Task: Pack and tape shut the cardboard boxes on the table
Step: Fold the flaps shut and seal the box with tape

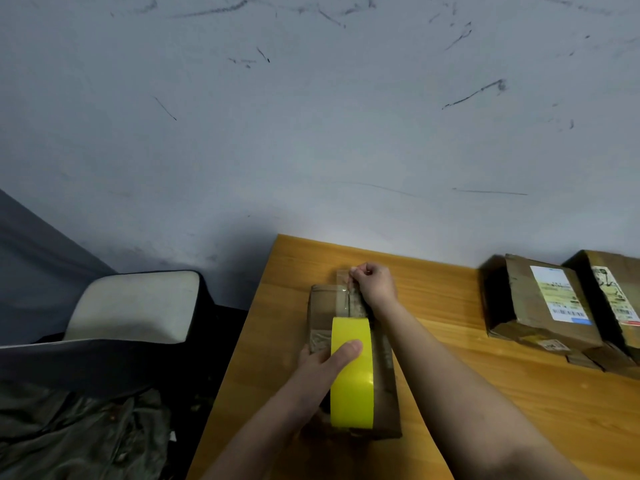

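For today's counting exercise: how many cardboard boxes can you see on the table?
3: one box under the hands, being taped; one labelled box further right; another at the right edge, partly cut off. More may lie out of view.

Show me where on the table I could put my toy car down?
Bare wood lies between the cardboard box being taped and the two labelled boxes at the right edge, though the right hand and its forearm cross it. A narrower strip of table runs left of the taped box. Around the yellow tape roll and left hand it's crowded.
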{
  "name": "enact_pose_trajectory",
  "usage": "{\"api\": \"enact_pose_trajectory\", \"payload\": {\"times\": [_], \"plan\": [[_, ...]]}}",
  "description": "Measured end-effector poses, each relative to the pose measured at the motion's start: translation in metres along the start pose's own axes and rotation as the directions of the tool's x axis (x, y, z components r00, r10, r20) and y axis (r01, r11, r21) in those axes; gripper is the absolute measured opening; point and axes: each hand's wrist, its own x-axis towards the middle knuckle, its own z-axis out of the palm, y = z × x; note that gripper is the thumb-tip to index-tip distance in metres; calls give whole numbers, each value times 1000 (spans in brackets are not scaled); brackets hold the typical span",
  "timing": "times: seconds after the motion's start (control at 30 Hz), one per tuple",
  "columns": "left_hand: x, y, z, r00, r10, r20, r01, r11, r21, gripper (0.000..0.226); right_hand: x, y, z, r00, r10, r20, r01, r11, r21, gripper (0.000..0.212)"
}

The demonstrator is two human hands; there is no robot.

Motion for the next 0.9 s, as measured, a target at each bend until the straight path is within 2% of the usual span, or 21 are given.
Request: {"api": "enact_pose_trajectory", "payload": {"times": [0.17, 0.27, 0.37, 0.47, 0.63, 0.77, 0.9], "plan": [[2, -1, 2, 1000, 21, -6, -21, 999, 24, 38, -3, -5, -5, 1000, -5, 25, 7, 995, -103, 34], [2, -2, 2, 999, 32, -5, -32, 999, 38, 47, -7, -12, -9, 999, 24, 41, -17, 985, -173, 33], [3, -2, 2, 999, 32, 1, -32, 998, 47, 52, -6, -16, -13, 996, 63, 62, -47, 973, -227, 26], [4, -3, 1, 999, 31, 19, -31, 999, 44, 53, -6, -23, -18, 983, 105, 150, -55, 952, -302, 13], [4, -4, 0, 999, 35, 25, -36, 998, 51, 53, -2, -29, -18, 954, 193, 231, -94, 920, -380, 32], [4, -6, -1, 999, 34, 22, -36, 998, 53, 53, 2, -35, -19, 931, 247, 270, -96, 877, -471, 23], [3, -5, -1, 1000, 12, 17, -13, 999, 50, 48, -3, -49, -23, 906, 301, 298, -95, 829, -551, 37]]}}
